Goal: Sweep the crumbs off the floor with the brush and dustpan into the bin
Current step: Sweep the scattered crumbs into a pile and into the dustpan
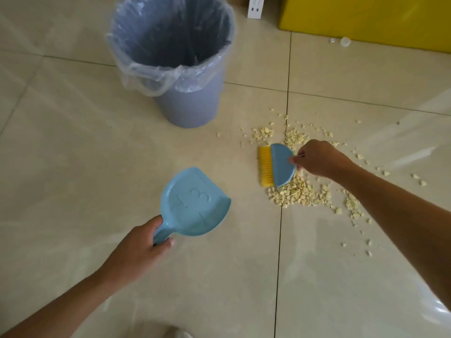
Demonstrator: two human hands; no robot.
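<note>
The right hand [319, 158] grips the brush [277, 165] amid crumbs [299, 193] on the floor [73, 154], while the left hand [144, 242] clutches the empty dustpan [195, 203] handle, nearer than the bin [170, 57].

Glossy beige tiled floor [73, 154], dark grout lines [284, 167] crossing it, light glaring off the right side. Pale yellow crumbs [297, 193] lie scattered right of centre, thickest along the vertical grout line, thinning to stray bits further right. The blue-grey bin [188, 103] with its clear liner stands upright to their upper left, close by. At the far edge sit a yellow box [366, 18] and a white carton [256, 7], with a small clear cap [345, 41] just before the box.
</note>
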